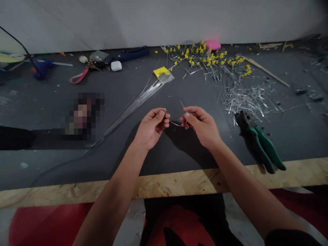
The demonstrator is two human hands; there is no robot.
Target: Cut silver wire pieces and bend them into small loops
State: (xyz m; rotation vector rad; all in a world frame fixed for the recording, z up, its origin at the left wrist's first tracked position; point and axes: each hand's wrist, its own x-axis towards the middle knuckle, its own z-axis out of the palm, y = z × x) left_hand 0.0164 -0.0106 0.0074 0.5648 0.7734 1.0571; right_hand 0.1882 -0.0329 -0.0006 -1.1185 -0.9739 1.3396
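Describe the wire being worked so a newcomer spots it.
On the dark grey table mat, find two hands meeting at centre. Between the left hand and right hand spans a short thin silver wire. Unlike the long straight wire bundle to its left and cut silver scrap pile to its right, it is single, curved and hand-held.

Craft workshop, rough and plain.
Shown by a desk (pixel 179 186) of raw chipboard under a dark mat; green-handled pliers (pixel 258 145) near, right of the right grip (pixel 201 124); a heap of snipped wire ends (pixel 246 99) beyond them; a bundle of long wires (pixel 133 104) beyond the left grip (pixel 151 127); yellow-headed wire stems (pixel 205 59) and a blue glue gun (pixel 42 68) far back by the bare wall (pixel 153 20).
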